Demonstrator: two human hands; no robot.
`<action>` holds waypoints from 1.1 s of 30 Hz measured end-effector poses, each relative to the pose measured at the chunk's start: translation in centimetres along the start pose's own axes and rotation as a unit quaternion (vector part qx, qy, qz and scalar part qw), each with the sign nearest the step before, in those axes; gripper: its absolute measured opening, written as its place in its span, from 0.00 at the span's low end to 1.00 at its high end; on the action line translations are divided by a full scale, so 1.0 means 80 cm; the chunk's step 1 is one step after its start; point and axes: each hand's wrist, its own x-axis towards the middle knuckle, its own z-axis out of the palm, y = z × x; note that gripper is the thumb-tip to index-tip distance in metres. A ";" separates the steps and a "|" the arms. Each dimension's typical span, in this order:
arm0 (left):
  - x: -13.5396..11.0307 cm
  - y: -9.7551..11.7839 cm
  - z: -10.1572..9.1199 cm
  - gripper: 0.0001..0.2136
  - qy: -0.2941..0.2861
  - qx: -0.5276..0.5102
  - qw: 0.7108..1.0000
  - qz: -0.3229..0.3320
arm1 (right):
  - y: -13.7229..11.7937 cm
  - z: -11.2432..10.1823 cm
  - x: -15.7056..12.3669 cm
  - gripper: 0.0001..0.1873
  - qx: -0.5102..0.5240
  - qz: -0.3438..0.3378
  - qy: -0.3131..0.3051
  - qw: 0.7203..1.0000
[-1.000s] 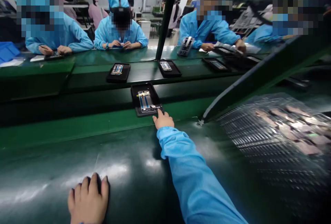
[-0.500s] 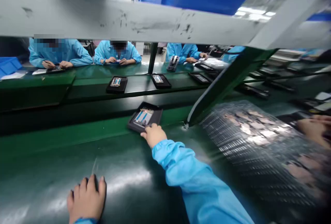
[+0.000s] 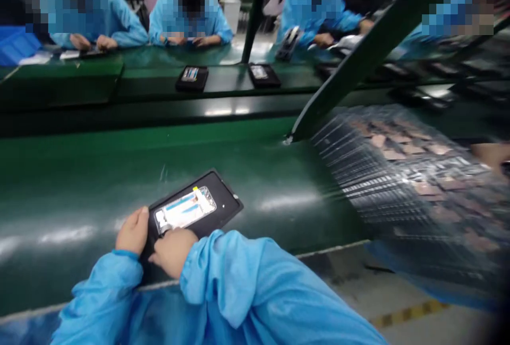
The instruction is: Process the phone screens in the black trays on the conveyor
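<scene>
A black tray (image 3: 225, 201) lies at a slant on the green bench close to my body. In it rests an opened phone-like device (image 3: 187, 208) with a silvery-white inside, blue strips and a small yellow tab. My left hand (image 3: 133, 231) is closed on the tray's left end, the thumb along its edge. At the near side, my right hand (image 3: 174, 249) grips the rim with curled fingers, close to the device's lower end. Some of its fingertips are hidden.
Clear plastic blister trays (image 3: 350, 170) holding copper-coloured pieces are stacked at the right. A slanted green post (image 3: 342, 63) rises behind the bench (image 3: 79, 186). Two black trays (image 3: 192, 86) (image 3: 266, 77) sit on the far ledge. Co-workers in blue sit opposite; another person's hand shows at right.
The black tray has come from the bench's far edge toward me, with my right hand on it. My left hand has moved from the bare bench onto the tray. The view has tilted down.
</scene>
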 end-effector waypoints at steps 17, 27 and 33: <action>-0.137 0.052 0.021 0.16 0.156 0.111 0.962 0.195 | 0.128 -0.001 -0.084 0.09 -0.046 0.173 0.079 0.981; -0.120 0.082 0.041 0.13 0.000 0.196 0.948 0.250 | 0.098 0.014 -0.110 0.09 0.030 0.164 0.063 0.984; -0.121 0.078 0.036 0.13 -0.008 0.183 0.947 0.265 | 0.103 -0.007 -0.097 0.09 0.076 0.140 0.065 0.985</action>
